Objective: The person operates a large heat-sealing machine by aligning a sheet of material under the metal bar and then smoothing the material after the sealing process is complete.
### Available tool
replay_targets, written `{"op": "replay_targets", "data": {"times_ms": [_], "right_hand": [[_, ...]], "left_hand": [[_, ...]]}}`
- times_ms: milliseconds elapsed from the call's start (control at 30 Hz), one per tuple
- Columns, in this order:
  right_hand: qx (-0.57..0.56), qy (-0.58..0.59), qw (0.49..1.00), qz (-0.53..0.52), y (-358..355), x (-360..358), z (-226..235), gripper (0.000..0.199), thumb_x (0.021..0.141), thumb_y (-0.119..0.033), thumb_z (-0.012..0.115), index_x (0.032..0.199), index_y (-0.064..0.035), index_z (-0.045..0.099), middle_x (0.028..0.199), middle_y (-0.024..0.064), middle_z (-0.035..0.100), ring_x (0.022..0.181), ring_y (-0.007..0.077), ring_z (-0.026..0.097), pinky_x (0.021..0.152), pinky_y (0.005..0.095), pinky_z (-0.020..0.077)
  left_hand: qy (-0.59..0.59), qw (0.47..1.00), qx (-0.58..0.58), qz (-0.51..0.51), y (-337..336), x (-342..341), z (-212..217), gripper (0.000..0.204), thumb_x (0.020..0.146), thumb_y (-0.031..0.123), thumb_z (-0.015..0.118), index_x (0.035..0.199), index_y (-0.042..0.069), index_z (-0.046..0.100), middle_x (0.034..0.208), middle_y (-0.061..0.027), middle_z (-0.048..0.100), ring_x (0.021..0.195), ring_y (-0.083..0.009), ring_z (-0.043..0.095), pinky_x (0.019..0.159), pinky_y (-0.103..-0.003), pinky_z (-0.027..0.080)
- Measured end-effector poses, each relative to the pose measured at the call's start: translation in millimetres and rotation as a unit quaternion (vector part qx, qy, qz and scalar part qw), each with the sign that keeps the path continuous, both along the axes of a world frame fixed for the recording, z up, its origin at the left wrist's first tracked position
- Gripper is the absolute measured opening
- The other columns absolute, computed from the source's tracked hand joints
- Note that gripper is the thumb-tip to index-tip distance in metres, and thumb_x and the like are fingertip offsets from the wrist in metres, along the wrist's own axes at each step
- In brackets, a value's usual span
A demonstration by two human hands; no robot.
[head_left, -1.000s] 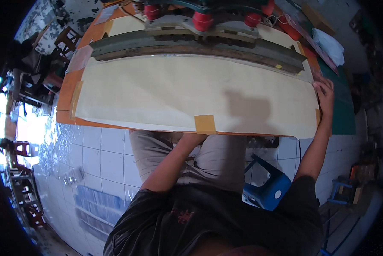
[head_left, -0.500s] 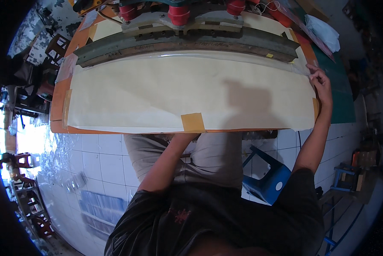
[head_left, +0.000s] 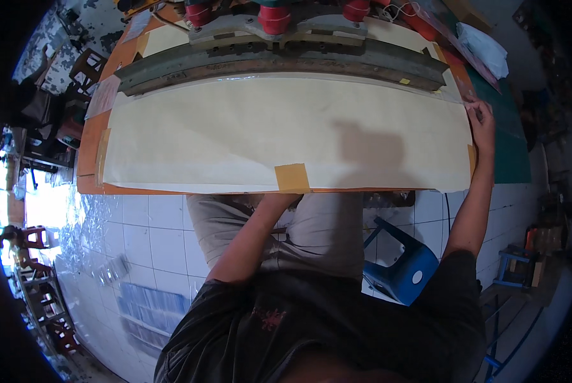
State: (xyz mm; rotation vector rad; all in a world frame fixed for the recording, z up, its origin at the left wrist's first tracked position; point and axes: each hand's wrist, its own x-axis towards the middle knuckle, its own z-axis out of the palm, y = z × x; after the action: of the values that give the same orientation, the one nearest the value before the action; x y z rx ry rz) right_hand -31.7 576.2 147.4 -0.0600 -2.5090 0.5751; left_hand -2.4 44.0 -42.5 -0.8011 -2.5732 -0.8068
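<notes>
At the right edge of the cream-covered work surface point(head_left: 235, 134), my right hand point(head_left: 482, 118) has its thumb and fingers pinched together on the end of a clear plastic film point(head_left: 448, 97). The thin film runs along the front of a long metal press bar point(head_left: 279, 64), partly beneath it. The bar hangs from a grey bracket with red cylindrical fittings point(head_left: 274, 20). My left hand point(head_left: 281, 199) reaches under the front edge, below a square of tan tape point(head_left: 291, 178); its fingers are hidden by the board.
An orange board point(head_left: 89, 153) borders the cream sheet. To the right lies a green surface point(head_left: 512, 147) with a white plastic bag point(head_left: 482, 50) further back. A blue stool point(head_left: 404, 265) lies tipped on the tiled floor, right of my legs. Clear plastic sheets point(head_left: 148, 313) lie at the left.
My right hand's fingers have drawn closer together, and the hand sits slightly lower at the edge. The film's front edge lies closer to the bar. My left hand stays under the board.
</notes>
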Motion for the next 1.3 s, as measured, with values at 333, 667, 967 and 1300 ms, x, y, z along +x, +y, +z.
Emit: {"op": "replay_targets", "data": {"times_ms": [333, 667, 967, 1300], "right_hand": [[0.167, 0.0, 0.963, -0.21, 24, 3, -11, 0.021, 0.096, -0.032, 0.066, 0.104, -0.0141, 0.07, 0.116, 0.0037, 0.069, 0.121, 0.0316, 0.054, 0.1, 0.0552, 0.037], [0.09, -0.025, 0.972, -0.217, 18, 8, -7, 0.019, 0.092, -0.03, 0.072, 0.107, -0.0185, 0.072, 0.125, 0.0029, 0.068, 0.126, 0.031, 0.051, 0.106, 0.0521, 0.0344], [0.162, 0.022, 0.984, -0.063, 2, 4, -2, 0.019, 0.089, -0.026, 0.072, 0.106, -0.0187, 0.077, 0.133, 0.0013, 0.065, 0.131, 0.0285, 0.048, 0.109, 0.0498, 0.032], [0.194, -0.006, 0.973, -0.124, 11, 2, -2, 0.018, 0.093, -0.03, 0.07, 0.105, -0.0188, 0.076, 0.135, -0.0014, 0.064, 0.135, 0.0272, 0.046, 0.111, 0.053, 0.0305]], "left_hand": [[-0.011, 1.0, -0.023, -0.008, -2, 0, 0, 0.038, 0.092, 0.033, 0.065, 0.121, 0.009, 0.064, 0.117, -0.0146, 0.067, 0.108, -0.0352, 0.064, 0.092, -0.048, 0.051], [-0.013, 1.0, -0.022, -0.014, -2, -2, 0, 0.037, 0.092, 0.033, 0.066, 0.12, 0.009, 0.064, 0.116, -0.0145, 0.067, 0.107, -0.0353, 0.064, 0.091, -0.048, 0.051], [-0.014, 0.999, -0.027, -0.012, -3, 1, -1, 0.036, 0.091, 0.033, 0.066, 0.118, 0.009, 0.065, 0.114, -0.0144, 0.068, 0.106, -0.0353, 0.065, 0.089, -0.048, 0.052], [-0.02, 1.0, 0.0, -0.007, -1, 1, -1, 0.036, 0.091, 0.033, 0.066, 0.117, 0.009, 0.065, 0.113, -0.0143, 0.068, 0.104, -0.0354, 0.065, 0.088, -0.048, 0.052]]}}
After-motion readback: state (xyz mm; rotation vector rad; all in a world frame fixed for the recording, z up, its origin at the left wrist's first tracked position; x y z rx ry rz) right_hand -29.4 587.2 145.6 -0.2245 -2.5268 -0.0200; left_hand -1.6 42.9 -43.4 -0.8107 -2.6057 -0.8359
